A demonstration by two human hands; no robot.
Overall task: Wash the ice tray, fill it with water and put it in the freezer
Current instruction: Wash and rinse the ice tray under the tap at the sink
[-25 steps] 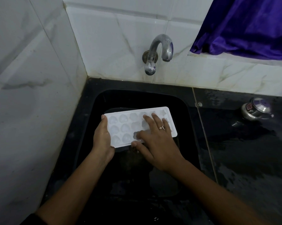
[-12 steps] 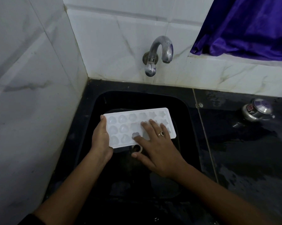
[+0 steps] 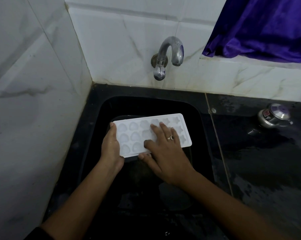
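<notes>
Over the basin of the black sink (image 3: 96, 135), set into the dark wet table (image 3: 250, 161) beneath the white tiled wall (image 3: 120, 40), I find the ice tray (image 3: 134, 134) held clear of the bottom. Its long axis runs left to right across the sink, with the right end tipped slightly toward the wall. It lies straight ahead of both forearms, below the tap (image 3: 170, 49), and I see no water running from the spout.

The left hand (image 3: 110, 148) is clamped on the tray's left short end, with the thumb along the top edge; the other fingers are hidden underneath. The right hand (image 3: 168, 153) lies flat and spread over the middle and right cells, holding nothing. Its fingers (image 3: 163, 130) reach the far row, and its thumb sits at the near long edge. Both hands touch the tray: the left carries it, and the right is free to move.

I judge this to be the washing step, with filling not yet begun. The next move turns on the spout, which stands above and beyond the tray's far edge.

Compared with half a second ago, the tray has barely shifted. The right hand has slid away from me across the cells, and its thumb has come up from below the tray to its near edge.
</notes>
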